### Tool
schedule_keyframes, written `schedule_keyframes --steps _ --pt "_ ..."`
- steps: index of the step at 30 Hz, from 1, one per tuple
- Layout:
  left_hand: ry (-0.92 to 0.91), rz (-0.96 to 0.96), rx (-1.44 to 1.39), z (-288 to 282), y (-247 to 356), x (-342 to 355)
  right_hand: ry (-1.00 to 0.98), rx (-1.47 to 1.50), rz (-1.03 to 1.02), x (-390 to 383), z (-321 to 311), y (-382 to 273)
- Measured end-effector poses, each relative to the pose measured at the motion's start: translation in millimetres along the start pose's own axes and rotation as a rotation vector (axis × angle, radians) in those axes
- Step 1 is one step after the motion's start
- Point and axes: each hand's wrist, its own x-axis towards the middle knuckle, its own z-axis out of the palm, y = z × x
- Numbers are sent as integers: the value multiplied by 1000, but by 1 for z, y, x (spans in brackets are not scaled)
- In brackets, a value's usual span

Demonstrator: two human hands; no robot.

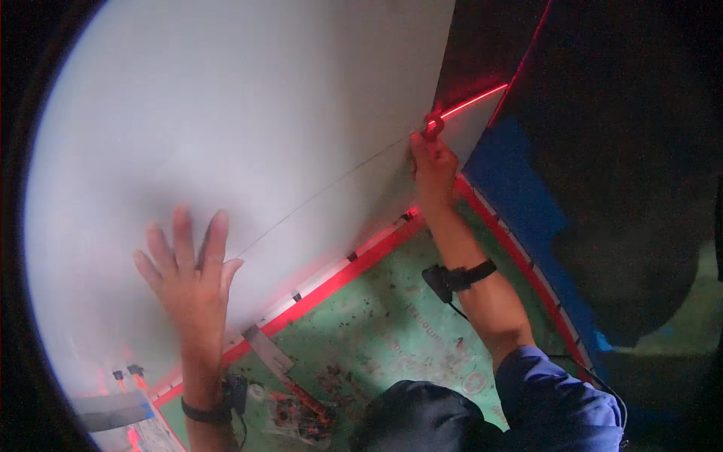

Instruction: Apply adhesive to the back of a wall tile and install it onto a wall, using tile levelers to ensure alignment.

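A large smooth white panel (248, 98) fills the left and middle of the view. My left hand (188, 282) lies against it, fingers spread and thumb out to the right. From that thumb a thin dark line (316, 196) runs up to my right hand (435, 169); I cannot tell whether it is a string or a drawn mark. At the panel's right edge, my right hand is closed with its fingertips pinched together, lit red. What it holds, if anything, is too small to make out. A bright red light line (474, 103) continues beyond those fingertips along the adjoining surface.
Below the panel is a green floor covering (361, 316) bordered with red tape (331, 290). Black wedges (352, 257) sit along the panel's lower edge. A flat grey-bladed tool (269, 351) lies near my left forearm, beside crumpled clear plastic (297, 422). Blue sheeting (516, 192) covers part of the dark right wall.
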Motion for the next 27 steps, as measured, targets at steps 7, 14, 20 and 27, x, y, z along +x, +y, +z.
schedule_keyframes --steps 7,14,20,27 --pt "1 -19 -30 0 10 12 12 111 17 2 4 -10" --pt "81 -17 -31 8 29 29 32 74 -36 4 2 3" --pt "146 -90 -40 18 47 38 -48 -360 -143 -62 -27 74" --pt "237 -216 -82 33 81 56 -870 -913 148 -237 -114 116"
